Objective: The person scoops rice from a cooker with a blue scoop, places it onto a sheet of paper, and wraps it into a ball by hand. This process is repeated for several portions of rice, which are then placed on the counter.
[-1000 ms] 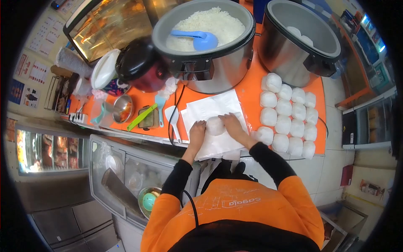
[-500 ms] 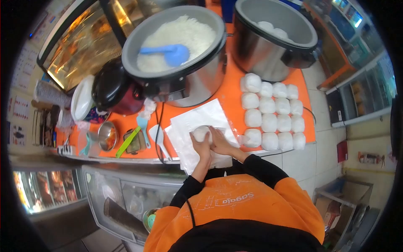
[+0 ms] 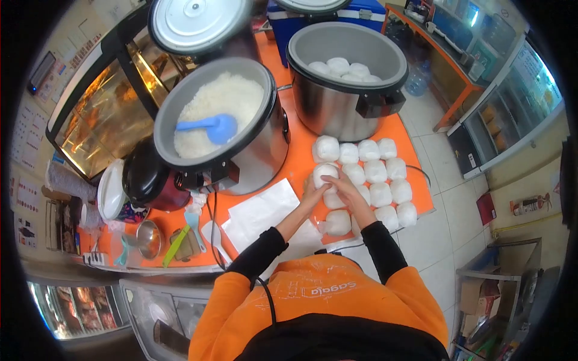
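Note:
Both my hands are closed round one white wrapped bundle (image 3: 325, 174), held over the left column of similar bundles (image 3: 380, 195) on the orange table. My left hand (image 3: 313, 194) grips its left side, and my right hand (image 3: 345, 188) grips its right side. White sheets (image 3: 265, 210) lie on the table to the left of my hands. Behind them stands a large cooker of white rice (image 3: 198, 96) with a blue scoop (image 3: 220, 128) in it. Several more bundles (image 3: 338, 66) sit inside the second large cooker (image 3: 331, 111).
At the left are a dark lidded pot (image 3: 147, 174), a metal bowl (image 3: 150, 238), a green-handled utensil (image 3: 175, 246) and a white paddle (image 3: 215, 239). A black cord (image 3: 212, 219) hangs over the table's front edge. A blue cooler (image 3: 367, 15) stands behind.
Both hands have moved right with the bundle, from above the white sheets to the rows of bundles. The view has shifted and shows more of the back of the table.

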The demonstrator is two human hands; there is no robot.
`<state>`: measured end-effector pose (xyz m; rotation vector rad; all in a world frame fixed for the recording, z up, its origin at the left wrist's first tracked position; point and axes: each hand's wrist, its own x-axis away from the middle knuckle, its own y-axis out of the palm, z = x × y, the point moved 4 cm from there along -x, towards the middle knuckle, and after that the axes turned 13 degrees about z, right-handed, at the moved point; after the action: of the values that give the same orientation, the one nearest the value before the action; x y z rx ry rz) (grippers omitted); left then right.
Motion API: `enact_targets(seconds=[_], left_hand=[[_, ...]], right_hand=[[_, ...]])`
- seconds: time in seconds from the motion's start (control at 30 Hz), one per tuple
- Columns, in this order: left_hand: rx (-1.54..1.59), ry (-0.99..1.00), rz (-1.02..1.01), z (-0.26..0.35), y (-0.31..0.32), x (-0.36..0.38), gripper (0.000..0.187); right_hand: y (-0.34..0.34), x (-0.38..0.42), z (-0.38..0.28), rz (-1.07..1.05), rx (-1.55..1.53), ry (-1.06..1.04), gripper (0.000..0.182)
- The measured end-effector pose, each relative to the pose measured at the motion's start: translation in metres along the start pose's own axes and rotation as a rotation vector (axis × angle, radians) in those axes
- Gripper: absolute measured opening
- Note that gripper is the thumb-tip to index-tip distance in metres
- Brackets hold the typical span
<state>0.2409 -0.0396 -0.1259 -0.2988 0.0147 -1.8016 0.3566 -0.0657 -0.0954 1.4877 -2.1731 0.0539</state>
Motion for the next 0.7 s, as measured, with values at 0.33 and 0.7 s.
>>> enact_targets(seconds=[0.33, 0.7], left_hand=[[-0.319, 0.025, -0.049, -0.061, 0.026, -0.067, 0.09], [-0.107, 0.947, 0.504, 0.105, -0.106, 0.068, 0.035]], right_hand=[[-0.019, -0.033, 0.001, 0.453, 0.754, -0.578, 0.063], [0.168, 0.074, -0.211, 0.144, 0.558, -1.471, 0.015]])
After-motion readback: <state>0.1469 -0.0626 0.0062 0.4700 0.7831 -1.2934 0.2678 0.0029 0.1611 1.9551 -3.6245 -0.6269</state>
